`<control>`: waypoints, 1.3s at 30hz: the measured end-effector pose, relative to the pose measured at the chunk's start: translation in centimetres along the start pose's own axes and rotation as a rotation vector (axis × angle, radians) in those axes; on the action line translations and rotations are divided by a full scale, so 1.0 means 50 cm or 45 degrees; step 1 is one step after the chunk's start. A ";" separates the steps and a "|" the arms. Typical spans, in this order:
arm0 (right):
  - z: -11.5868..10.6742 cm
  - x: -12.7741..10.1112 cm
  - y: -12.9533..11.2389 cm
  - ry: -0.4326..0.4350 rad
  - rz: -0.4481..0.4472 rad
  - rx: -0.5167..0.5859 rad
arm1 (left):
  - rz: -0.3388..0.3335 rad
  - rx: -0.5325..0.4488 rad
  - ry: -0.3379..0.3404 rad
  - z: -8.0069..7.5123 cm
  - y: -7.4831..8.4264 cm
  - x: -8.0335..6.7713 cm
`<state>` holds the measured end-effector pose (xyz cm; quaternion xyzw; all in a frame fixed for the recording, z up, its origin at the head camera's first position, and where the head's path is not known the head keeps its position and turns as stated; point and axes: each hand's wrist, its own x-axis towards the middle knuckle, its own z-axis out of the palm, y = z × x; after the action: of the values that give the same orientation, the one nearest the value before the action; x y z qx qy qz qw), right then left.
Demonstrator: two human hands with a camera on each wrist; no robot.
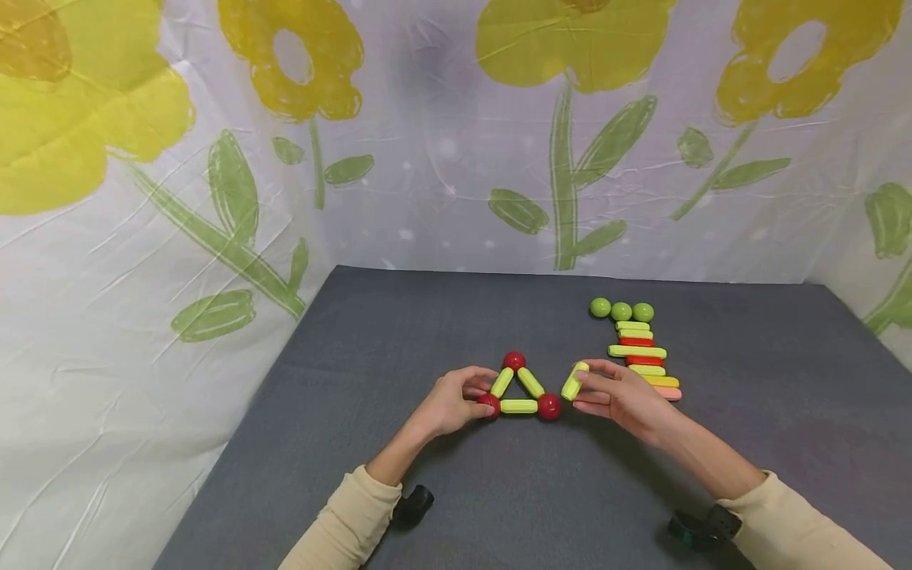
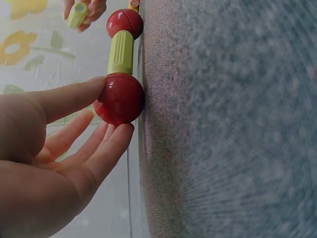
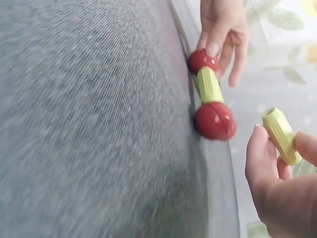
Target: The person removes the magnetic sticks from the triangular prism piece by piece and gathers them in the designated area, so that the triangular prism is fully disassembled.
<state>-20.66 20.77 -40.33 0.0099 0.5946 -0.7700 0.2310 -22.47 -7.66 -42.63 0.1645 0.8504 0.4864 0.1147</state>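
A flat triangle of three red balls and three yellow-green rods (image 1: 519,389) lies on the grey table (image 1: 499,317). My left hand (image 1: 456,400) touches its left red ball (image 1: 488,404) (image 2: 120,98) (image 3: 202,60) with thumb and fingers lightly around it. My right hand (image 1: 620,392) pinches a loose yellow-green rod (image 1: 574,381) (image 3: 281,135) (image 2: 77,15) just right of the triangle's right red ball (image 1: 549,406) (image 3: 214,121) (image 2: 125,22), apart from it.
A stack of yellow-green, red and pink rods (image 1: 641,360) lies beside my right hand, with three green balls (image 1: 621,309) behind it. A flower-printed sheet (image 1: 214,198) closes off the back and left sides. Grey tabletop extends in front and to the right.
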 end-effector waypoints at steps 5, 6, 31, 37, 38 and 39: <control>-0.031 -0.023 0.000 0.054 0.020 -0.010 | -0.011 -0.007 0.004 0.001 0.002 0.000; -0.038 -0.028 0.000 0.060 0.020 -0.012 | -0.012 -0.009 0.004 0.000 0.002 0.000; -0.142 -0.093 0.032 0.238 0.095 -0.155 | -0.019 0.016 0.020 -0.001 -0.001 0.002; -0.156 -0.103 0.034 0.310 0.137 -0.145 | -0.026 0.026 0.015 0.000 -0.002 0.004; -0.159 -0.104 0.033 0.324 0.142 -0.138 | -0.028 0.027 0.014 0.000 -0.002 0.004; -0.161 -0.104 0.032 0.346 0.151 -0.132 | -0.029 0.030 0.013 0.000 -0.002 0.004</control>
<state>-17.49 29.68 -42.64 0.1371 0.6578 -0.7149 0.1936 -22.67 -7.60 -42.72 0.1536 0.8585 0.4758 0.1140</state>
